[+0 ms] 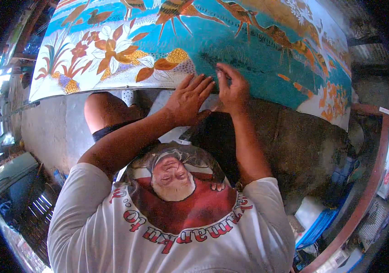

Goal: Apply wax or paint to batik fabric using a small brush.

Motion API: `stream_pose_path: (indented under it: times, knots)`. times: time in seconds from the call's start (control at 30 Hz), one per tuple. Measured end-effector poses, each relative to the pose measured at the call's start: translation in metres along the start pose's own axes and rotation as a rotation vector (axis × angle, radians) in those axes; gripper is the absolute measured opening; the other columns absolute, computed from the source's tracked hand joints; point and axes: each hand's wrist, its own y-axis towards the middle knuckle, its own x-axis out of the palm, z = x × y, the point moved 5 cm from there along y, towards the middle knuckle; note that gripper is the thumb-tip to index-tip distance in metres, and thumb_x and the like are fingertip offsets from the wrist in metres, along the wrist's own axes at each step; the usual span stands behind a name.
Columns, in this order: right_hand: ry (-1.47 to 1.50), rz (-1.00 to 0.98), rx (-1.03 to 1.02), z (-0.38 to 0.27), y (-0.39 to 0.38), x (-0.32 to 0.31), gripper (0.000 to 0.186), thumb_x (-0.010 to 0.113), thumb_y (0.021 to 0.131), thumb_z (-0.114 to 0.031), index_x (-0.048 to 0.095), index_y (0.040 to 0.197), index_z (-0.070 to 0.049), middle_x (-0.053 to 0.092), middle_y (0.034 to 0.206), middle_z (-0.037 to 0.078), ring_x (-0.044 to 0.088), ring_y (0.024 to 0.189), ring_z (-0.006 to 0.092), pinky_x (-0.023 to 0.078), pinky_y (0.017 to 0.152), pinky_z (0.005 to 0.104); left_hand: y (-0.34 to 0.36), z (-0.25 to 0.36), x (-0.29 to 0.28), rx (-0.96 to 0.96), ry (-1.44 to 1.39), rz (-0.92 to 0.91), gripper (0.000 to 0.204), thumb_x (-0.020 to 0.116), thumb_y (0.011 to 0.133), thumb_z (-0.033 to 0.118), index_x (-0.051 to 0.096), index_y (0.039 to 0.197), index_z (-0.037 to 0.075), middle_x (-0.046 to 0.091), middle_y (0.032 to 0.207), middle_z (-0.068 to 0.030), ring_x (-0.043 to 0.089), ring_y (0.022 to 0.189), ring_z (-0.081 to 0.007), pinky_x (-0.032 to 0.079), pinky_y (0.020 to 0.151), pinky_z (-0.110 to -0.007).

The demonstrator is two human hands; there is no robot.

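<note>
Head view: a painted sheet [267, 84] is spread at twelve o'clock, with brown and orange flowers [111, 53] shown toward eleven. The left hand [190, 96] is laid at the sheet's near edge, its fingers extended and slightly parted, thumb spread; nothing is seen gripped. On the white shirt [171, 257] at six o'clock, red, dark-edged lettering [186, 236] is curved beneath a printed picture. The right hand [233, 88] is half curled over the teal area, thumb and forefinger close; whether anything is pinched cannot be told.
</note>
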Motion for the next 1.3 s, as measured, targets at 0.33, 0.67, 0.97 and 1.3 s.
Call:
stream_pose_path:
  times: [0.33, 0.67, 0.97, 1.3]
  knots:
    - [-0.049, -0.038, 0.001, 0.004, 0.013, 0.012, 0.022, 0.064, 0.099, -0.01, 0.073, 0.117, -0.004, 0.076, 0.11, 0.017, 0.074, 0.102, 0.0321, 0.057, 0.09, 0.0405, 0.001, -0.002, 0.004, 0.012, -0.014, 0.008, 0.088, 0.074, 0.086, 0.042, 0.039, 0.154, 0.0, 0.043, 0.159, -0.0202, 0.036, 0.151, -0.037, 0.022, 0.126, -0.053]
    - [-0.015, -0.099, -0.012, 0.004, 0.02, 0.024, 0.02, 0.064, 0.098, -0.01, 0.074, 0.114, -0.004, 0.077, 0.105, 0.016, 0.076, 0.098, 0.0309, 0.058, 0.086, 0.0393, 0.0, -0.002, 0.004, 0.012, -0.031, 0.024, 0.088, 0.075, 0.085, 0.043, 0.04, 0.153, 0.0, 0.044, 0.158, -0.0199, 0.036, 0.15, -0.0378, 0.023, 0.125, -0.053]
    - [0.023, 0.006, 0.0, 0.001, 0.019, 0.026, 0.02, 0.062, 0.098, -0.009, 0.074, 0.113, -0.004, 0.077, 0.106, 0.016, 0.075, 0.098, 0.0313, 0.057, 0.087, 0.0392, -0.002, -0.003, 0.002, 0.01, -0.022, 0.044, 0.087, 0.076, 0.082, 0.044, 0.043, 0.15, -0.001, 0.045, 0.157, -0.0205, 0.038, 0.149, -0.0378, 0.023, 0.125, -0.052]
    - [-0.008, -0.08, 0.016, -0.006, 0.024, 0.035, 0.021, 0.062, 0.099, -0.012, 0.074, 0.114, -0.003, 0.077, 0.103, 0.017, 0.075, 0.096, 0.0324, 0.057, 0.084, 0.0392, 0.002, -0.003, 0.0, 0.014, -0.054, 0.052, 0.081, 0.074, 0.085, 0.044, 0.046, 0.147, -0.001, 0.048, 0.152, -0.0211, 0.039, 0.147, -0.0381, 0.024, 0.125, -0.052]
